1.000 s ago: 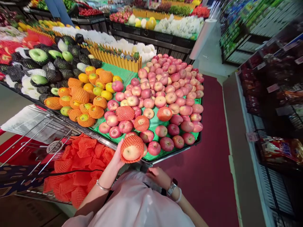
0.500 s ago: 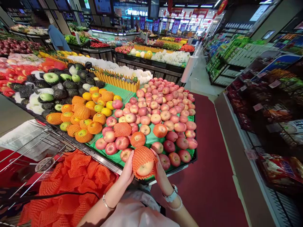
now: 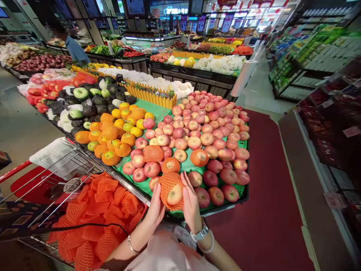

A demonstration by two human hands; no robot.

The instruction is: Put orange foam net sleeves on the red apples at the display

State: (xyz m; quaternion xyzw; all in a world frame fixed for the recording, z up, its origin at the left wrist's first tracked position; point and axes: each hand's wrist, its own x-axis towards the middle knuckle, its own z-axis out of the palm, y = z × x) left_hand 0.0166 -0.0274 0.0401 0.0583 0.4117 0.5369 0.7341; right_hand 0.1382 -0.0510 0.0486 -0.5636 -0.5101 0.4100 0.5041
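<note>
Both my hands hold one apple in an orange foam net (image 3: 172,190) just above the front edge of the apple display (image 3: 239,199). My left hand (image 3: 156,205) cups its left side and my right hand (image 3: 191,201) presses its right side, fingers wrapped round it. The apple's pale yellow-red skin shows through the net's opening. Behind it lie many bare red apples (image 3: 208,131) on green matting, and three netted ones (image 3: 153,153) stand among them.
A shopping cart (image 3: 56,177) at my left holds a heap of loose orange foam nets (image 3: 104,210). Netted oranges (image 3: 113,139), green fruit and more produce bins stretch leftward. A red carpet aisle (image 3: 267,210) and shelving (image 3: 332,150) lie right. A person in blue stands far back left.
My right hand came up from near my body to join the left on the netted apple. My view rose, showing more of the store.
</note>
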